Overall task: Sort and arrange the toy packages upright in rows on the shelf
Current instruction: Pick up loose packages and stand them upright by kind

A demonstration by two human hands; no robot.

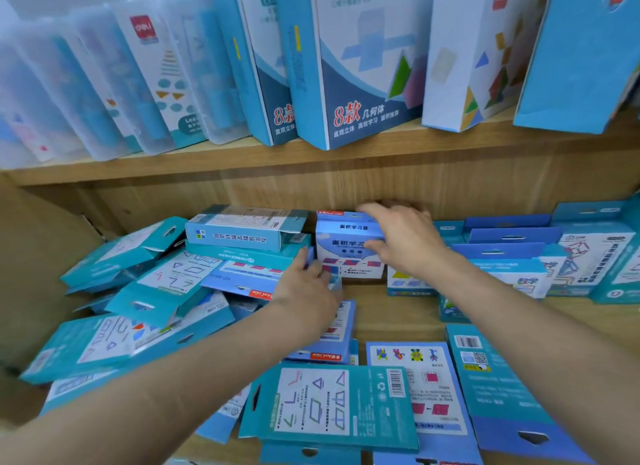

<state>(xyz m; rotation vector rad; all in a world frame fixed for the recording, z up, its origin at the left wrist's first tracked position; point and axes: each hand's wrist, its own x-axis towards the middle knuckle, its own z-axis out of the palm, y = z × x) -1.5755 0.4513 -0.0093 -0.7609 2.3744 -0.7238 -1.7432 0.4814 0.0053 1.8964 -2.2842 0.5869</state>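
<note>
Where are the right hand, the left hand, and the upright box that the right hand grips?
right hand (403, 243): head view, back of the hand.
left hand (306, 291): head view, back of the hand.
upright box (346, 256): head view, its white front face.

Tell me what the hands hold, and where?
The right hand grips the upright blue-and-white box by its top edge. The left hand touches its lower left side.

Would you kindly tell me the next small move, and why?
Probably nudge the upright box, gripped at its top by the right hand, rightward against the standing row; the left hand sits at its lower corner, flat packs crowding that side.
</note>
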